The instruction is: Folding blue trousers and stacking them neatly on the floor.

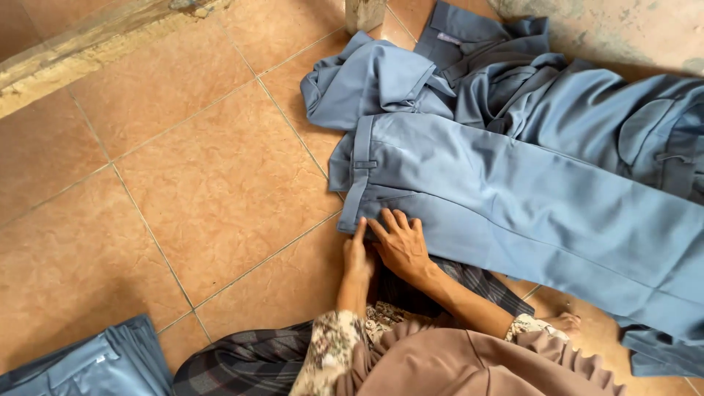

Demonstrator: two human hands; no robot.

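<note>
One pair of blue-grey trousers [528,198] lies spread flat across the tiled floor [183,183], its waistband with belt loops towards the middle of the view, its legs running off to the right. The cloth is smooth, matte and lightly creased. Both hands rest at the waistband's lower corner. The right hand [401,246] lies flat on the fabric, fingers spread apart. The left hand [358,253] sits edge-on just beside it, fingers together, perhaps pinching the hem, though the angle hides the grip. Behind, a crumpled heap [455,73] of the same blue cloth holds at least two more garments. One folded blue garment [88,363] lies at lower left. The tiles are glossy, square, terracotta-coloured.
</note>
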